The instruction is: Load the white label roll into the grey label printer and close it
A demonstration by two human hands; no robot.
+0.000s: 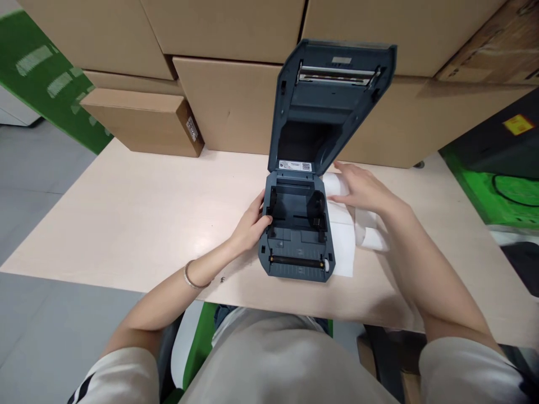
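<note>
- One dark grey printer (295,235) stood open near the front of the pale bench (181,224), a black roller (297,261) across its near end.
- The left hand (252,224) gripped its left side, thumb over the rim.
- Loose white paper (343,247) lay along its right side.
- The right hand (362,188) curved around a white roll (336,184); whether it grasped firmly could not be told.
- Its lid (328,101) rose behind, tilted back.
- Farther off stood large cardboard boxes (227,106).

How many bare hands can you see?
2. The left hand holds the left side of the open, dark grey plastic printer; the right hand is around the white paper roll beside it.
</note>
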